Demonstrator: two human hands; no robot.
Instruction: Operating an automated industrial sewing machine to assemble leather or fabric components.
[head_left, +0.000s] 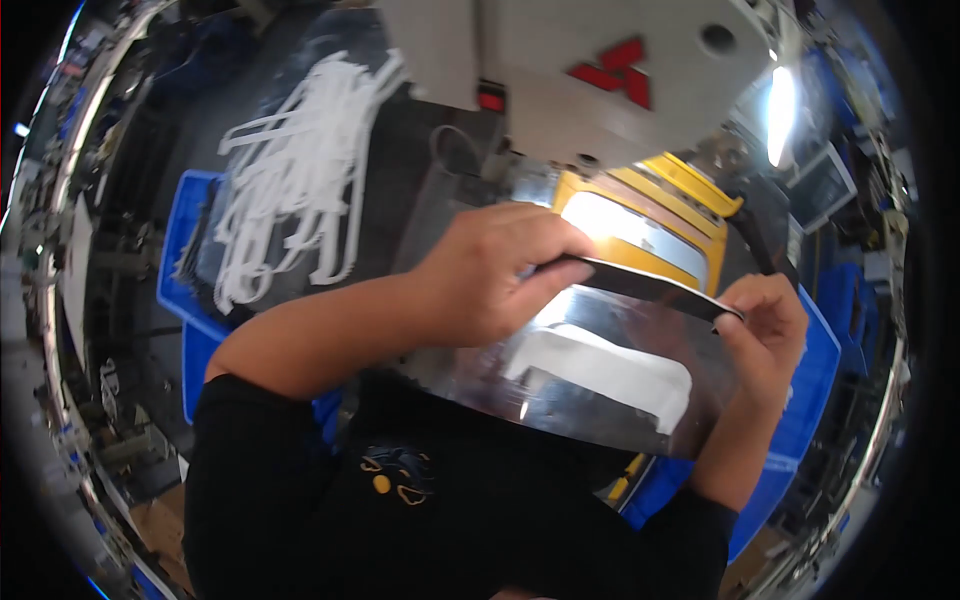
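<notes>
A thin, dark strip of material with a pale upper edge is stretched between my two hands above the shiny metal work plate. My left hand pinches its left end between thumb and fingers. At the other end, my right hand grips the strip's corner. Below it, nearer to me, a white curved piece with bent-down ends lies on the plate. Just beyond the strip is a yellow frame with a bright, reflective window. What the strip is made of I cannot tell.
Over the yellow frame hangs a large light-coloured machine head with a red emblem. A heap of white curved strips lies to the left, beside a blue bin. Another blue bin stands at the right, near my right arm.
</notes>
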